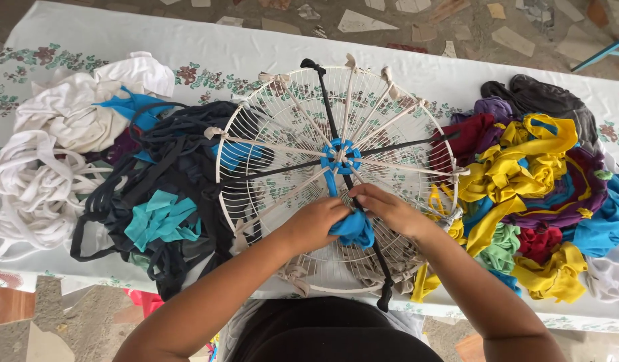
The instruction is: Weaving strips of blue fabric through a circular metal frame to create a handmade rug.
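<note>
My left grip (314,224) covers part of the blue strip (354,229), so its end is hidden. Beside the wire frame (256,144), the worktop (417,74) and white rags (35,181) run off-picture; knots there look too small.

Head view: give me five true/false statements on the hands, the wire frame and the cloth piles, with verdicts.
1. Both hands hold blue strip. True: left hand and right hand meet on it.
2. The wire frame is square. False: it is round.
3. Blue weaving sits at the frame's centre. True.
4. The white pile lies on the right. False: it lies on the left; the yellow pile is on the right.
5. The table is bare wood. False: a floral cloth covers it.
</note>
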